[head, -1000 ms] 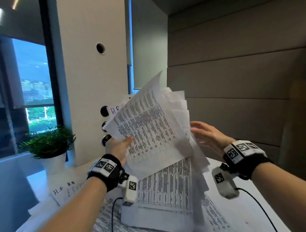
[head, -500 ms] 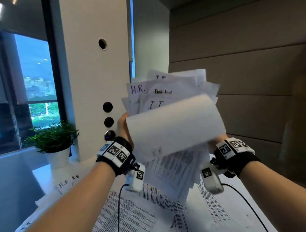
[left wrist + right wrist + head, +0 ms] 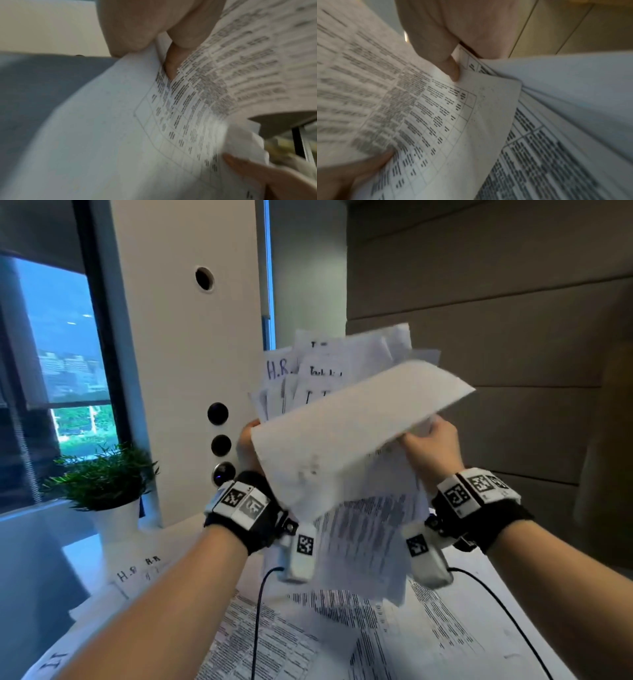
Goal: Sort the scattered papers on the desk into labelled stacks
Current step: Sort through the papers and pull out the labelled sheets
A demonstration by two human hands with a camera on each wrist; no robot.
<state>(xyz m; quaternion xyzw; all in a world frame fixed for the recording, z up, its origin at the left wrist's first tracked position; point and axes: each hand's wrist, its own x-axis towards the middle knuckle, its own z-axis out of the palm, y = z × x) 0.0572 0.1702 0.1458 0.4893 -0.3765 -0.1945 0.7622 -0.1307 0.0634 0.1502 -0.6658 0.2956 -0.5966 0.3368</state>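
Gripping the loose bundle of white printed paper sheets above the white desk, the left hand and right hand are curled round its side edges; the grip is best kept firm while labels are read. Handwritten headings are shown only in the head view, and the pinching fingers only in the wrist views.

Held sheet: read "H.R."
Sheet on tabletop by plant pot: read "H.R" twice, handwritten
Sheet at tabletop's near-left edge: read "I T"
Printed tables: too blurred to read
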